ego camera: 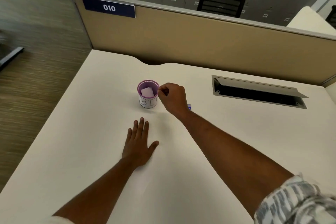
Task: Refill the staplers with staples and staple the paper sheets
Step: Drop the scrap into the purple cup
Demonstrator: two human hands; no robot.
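At frame centre, the right hand hovers with fingers curled at the right rim of the small purple mesh cup labelled "BIN"; whether it pinches anything cannot be told. The left hand lies flat, fingers straight, on the white bench below. No stapler or sheets show.

I see a small round purple mesh cup standing upright on the white desk, a white paper label wrapped round its lower wall with handwritten letters reading "BI" and more hidden. Inside it, a white folded slip of paper leans tilted against the inner wall. Just right of the cup, a small blue object peeks out, mostly hidden.
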